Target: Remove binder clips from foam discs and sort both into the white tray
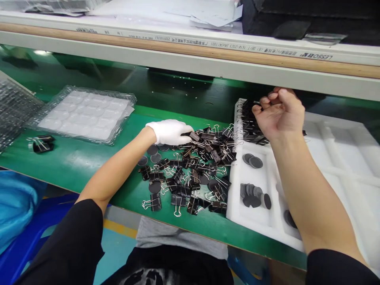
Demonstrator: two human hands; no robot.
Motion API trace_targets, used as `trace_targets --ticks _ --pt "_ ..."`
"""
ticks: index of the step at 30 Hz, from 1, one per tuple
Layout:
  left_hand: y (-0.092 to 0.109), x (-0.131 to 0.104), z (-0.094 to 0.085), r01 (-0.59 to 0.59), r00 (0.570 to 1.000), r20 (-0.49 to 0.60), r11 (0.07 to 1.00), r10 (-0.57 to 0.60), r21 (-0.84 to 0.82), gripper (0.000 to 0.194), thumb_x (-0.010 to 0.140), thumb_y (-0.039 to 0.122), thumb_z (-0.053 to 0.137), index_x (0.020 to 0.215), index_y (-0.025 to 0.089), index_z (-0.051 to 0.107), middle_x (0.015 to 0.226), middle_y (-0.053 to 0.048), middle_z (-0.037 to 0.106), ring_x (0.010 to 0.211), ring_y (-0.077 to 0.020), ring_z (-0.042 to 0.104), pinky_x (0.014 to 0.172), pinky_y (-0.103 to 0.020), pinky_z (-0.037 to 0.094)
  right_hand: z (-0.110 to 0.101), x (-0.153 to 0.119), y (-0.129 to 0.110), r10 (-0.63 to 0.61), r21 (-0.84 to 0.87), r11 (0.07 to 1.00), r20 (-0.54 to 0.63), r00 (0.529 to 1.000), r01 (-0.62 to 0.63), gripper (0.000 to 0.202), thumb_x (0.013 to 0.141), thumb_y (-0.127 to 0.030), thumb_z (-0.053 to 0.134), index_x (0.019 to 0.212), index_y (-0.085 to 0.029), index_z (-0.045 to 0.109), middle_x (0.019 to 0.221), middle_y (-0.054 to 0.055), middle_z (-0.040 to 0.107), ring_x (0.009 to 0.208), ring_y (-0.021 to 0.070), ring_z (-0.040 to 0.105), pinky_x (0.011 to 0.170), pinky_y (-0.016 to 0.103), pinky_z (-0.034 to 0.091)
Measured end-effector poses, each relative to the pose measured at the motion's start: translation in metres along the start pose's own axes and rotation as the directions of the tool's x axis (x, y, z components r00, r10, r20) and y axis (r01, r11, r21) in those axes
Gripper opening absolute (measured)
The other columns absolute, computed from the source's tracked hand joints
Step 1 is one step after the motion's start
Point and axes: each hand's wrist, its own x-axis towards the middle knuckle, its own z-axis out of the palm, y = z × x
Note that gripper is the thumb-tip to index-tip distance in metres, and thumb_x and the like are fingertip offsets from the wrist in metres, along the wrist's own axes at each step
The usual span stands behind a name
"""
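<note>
My left hand, in a white glove, reaches to the back edge of a loose pile of black binder clips with silver wire handles. Its thumb and fingers close round a dark clip at the pile's edge. My right hand is bare, palm turned up and fingers curled, above a row of binder clips in the back compartment of a white foam tray. Whatever its fingers hold, if anything, is hidden. Dark round discs lie among and beside the loose clips.
More discs sit in the tray's compartments. At left are a clear plastic blister tray, a lone binder clip and stacked clear trays. A shelf edge runs low across the back of the green table.
</note>
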Motion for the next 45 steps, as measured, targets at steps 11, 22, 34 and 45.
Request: trace_targets --ticks 11,22,34,45 --pt "0.000 0.001 0.000 -0.009 1.000 -0.005 1.000 0.009 -0.002 0.053 0.099 0.054 0.038 0.141 0.032 0.063 0.131 -0.007 0.070 0.110 -0.0265 0.067 0.088 -0.035 0.048 0.004 0.001 -0.001 0.023 -0.026 0.999 -0.073 0.997 -0.025 0.025 0.059 -0.024 0.079 0.076 -0.017 0.062 0.072 -0.004 0.052 0.067 0.0103 0.052 0.059 0.026 0.043" --pt "-0.001 0.001 0.002 -0.011 1.000 -0.019 1.000 0.011 -0.006 0.052 0.099 0.053 0.039 0.139 0.032 0.064 0.129 -0.007 0.071 0.109 -0.0268 0.067 0.088 -0.035 0.048 0.009 0.002 -0.002 0.005 -0.106 0.994 -0.087 0.996 -0.014 0.022 0.057 -0.028 0.071 0.072 -0.019 0.057 0.071 -0.003 0.052 0.065 0.0109 0.051 0.056 0.025 0.043" --pt "0.002 0.000 0.000 -0.004 1.000 -0.007 1.000 0.004 -0.017 0.051 0.099 0.052 0.040 0.139 0.032 0.064 0.130 -0.006 0.071 0.111 -0.0259 0.067 0.091 -0.034 0.049 0.015 0.001 -0.005 -0.027 -0.181 0.983 -0.128 0.991 0.003 0.022 0.051 -0.031 0.066 0.068 -0.020 0.056 0.069 -0.002 0.053 0.063 0.0117 0.050 0.054 0.027 0.040" --pt "0.001 0.001 0.001 -0.002 1.000 -0.010 1.000 0.002 -0.013 0.052 0.099 0.053 0.039 0.139 0.032 0.064 0.130 -0.007 0.071 0.110 -0.0272 0.067 0.090 -0.035 0.048 0.013 0.001 -0.003 -0.058 -0.208 0.978 -0.131 0.990 0.030 0.014 0.060 -0.028 0.063 0.069 -0.021 0.055 0.072 -0.001 0.055 0.063 0.0123 0.050 0.054 0.025 0.040"
